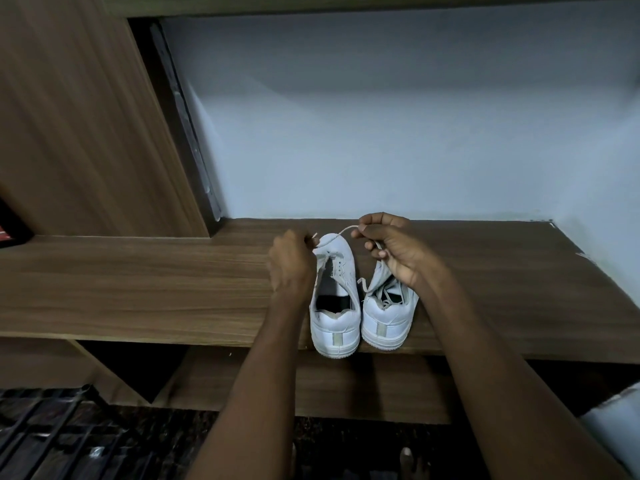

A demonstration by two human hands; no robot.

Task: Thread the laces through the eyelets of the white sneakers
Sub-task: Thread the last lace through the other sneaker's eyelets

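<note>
Two white sneakers stand side by side on a wooden shelf (pixel 138 289), heels toward me. The left sneaker (pixel 334 303) has its tongue area open, with a white lace (pixel 337 234) crossing over its toe. My left hand (pixel 291 263) pinches one end of that lace beside the toe, the tip sticking out. My right hand (pixel 391 247) pinches the other end, pulled up and to the right above the right sneaker (pixel 388 317). Loose lace lies inside the right sneaker, and my right hand hides its front.
A pale wall (pixel 381 133) rises right behind the shelf. A tall wooden panel (pixel 86 116) stands at the left. The heels sit at the shelf's front edge, above a lower shelf (pixel 311 386). A black grid rack (pixel 45 438) lies on the dark floor, lower left.
</note>
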